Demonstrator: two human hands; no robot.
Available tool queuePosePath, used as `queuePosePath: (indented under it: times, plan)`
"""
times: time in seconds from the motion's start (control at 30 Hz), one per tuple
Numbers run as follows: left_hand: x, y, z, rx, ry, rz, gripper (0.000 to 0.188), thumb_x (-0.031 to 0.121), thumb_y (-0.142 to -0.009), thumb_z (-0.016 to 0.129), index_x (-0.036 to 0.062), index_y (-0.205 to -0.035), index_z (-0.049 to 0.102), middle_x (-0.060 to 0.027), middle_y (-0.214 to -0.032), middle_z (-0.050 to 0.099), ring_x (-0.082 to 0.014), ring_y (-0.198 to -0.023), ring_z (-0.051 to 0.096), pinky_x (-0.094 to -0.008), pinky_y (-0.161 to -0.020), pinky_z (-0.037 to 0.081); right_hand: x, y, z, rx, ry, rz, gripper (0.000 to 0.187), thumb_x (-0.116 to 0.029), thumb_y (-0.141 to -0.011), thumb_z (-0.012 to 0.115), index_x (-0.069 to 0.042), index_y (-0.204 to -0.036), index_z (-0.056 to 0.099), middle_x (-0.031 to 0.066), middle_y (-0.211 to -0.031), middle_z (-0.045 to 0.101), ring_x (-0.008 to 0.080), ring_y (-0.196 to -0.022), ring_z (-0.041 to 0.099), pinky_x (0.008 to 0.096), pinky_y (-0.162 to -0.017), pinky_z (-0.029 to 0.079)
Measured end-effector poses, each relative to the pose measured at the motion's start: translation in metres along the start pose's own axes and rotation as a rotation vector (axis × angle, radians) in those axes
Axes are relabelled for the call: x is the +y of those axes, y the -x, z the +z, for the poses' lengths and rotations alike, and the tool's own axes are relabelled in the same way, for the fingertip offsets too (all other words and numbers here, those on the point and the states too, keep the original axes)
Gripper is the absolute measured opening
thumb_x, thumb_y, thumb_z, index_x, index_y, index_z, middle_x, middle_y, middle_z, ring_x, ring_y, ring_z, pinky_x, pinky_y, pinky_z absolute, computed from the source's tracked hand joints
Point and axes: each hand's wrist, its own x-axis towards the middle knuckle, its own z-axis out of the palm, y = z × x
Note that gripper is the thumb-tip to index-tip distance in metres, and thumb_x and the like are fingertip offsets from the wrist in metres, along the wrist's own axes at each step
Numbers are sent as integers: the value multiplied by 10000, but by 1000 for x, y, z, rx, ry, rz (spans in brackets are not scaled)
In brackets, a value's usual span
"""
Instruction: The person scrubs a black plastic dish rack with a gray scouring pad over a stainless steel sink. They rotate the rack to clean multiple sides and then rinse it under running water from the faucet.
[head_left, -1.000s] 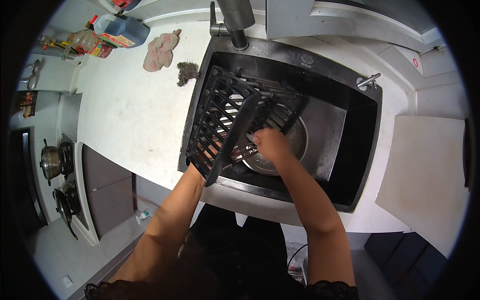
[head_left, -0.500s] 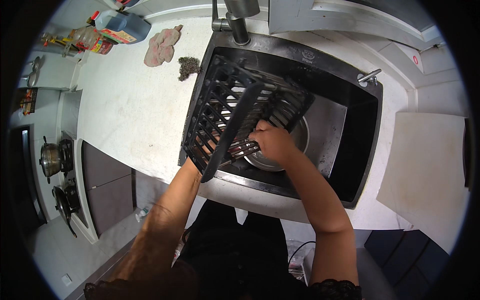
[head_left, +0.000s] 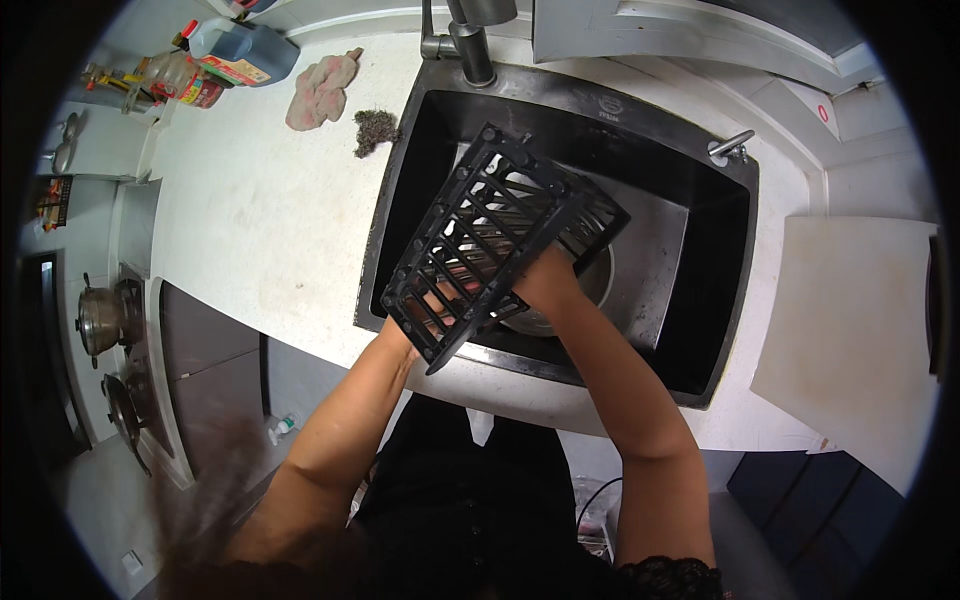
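Observation:
A black slatted dish rack hangs tilted over the left part of the dark sink. My left hand is at its lower left, showing only in pieces between the slats, and appears closed on the rack. At the rack's right edge, my right hand is closed against it, its fingertips hidden behind the black frame. Below the rack, a round metal bowl stands in the sink, mostly covered from view.
A dark faucet rises behind the sink. On the left counter lie a steel scrubber and a crumpled cloth, with a jug of dark liquid beyond. A pale board sits at the right; a pot is far left.
The rack has turned, so its slatted face now points up toward me. Its upper end has swung right, and its frame covers more of my right hand.

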Motion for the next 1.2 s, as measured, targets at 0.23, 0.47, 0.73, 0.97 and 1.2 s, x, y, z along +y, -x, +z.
queuePosePath:
  times: [0.23,0.47,0.73,0.97,1.2]
  plan:
    - [-3,15,-4,-31,68,-22,353,172,-823,641,59,-1154,594,-59,-1041,652,-100,-832,629,-148,-513,451,-5,18,5,66,234,-227,93,-134,-717,611,-89,-773,670,87,-839,627,276,-770,648,386,-666,521]
    - [-11,19,-4,18,-107,25,301,181,-847,630,75,-1128,608,-36,-1019,648,-88,-814,624,-147,-511,445,-20,24,-22,80,252,-269,100,-109,-734,574,-71,-756,664,86,-855,625,267,-780,650,379,-664,526]
    - [3,17,1,-32,104,-31,331,148,-872,594,66,-1190,549,-77,-1073,620,-177,-875,627,-234,-618,528,-14,30,-35,-133,551,-136,190,-69,-730,581,-98,-876,699,122,-946,622,280,-844,650,391,-725,533]
    - [18,13,-12,171,207,68,341,148,-891,566,61,-1217,516,-96,-1104,604,-212,-900,623,-277,-674,544,20,20,-17,-143,357,169,187,-56,-734,575,-66,-880,693,139,-954,633,310,-876,647,399,-743,529]
    - [-4,0,-31,12,678,49,428,258,-932,492,102,-1323,414,-162,-1267,503,-384,-1071,554,-525,-851,504,158,13,100,-192,503,333,203,-135,-776,601,-54,-934,698,158,-1053,643,324,-866,656,396,-758,527]
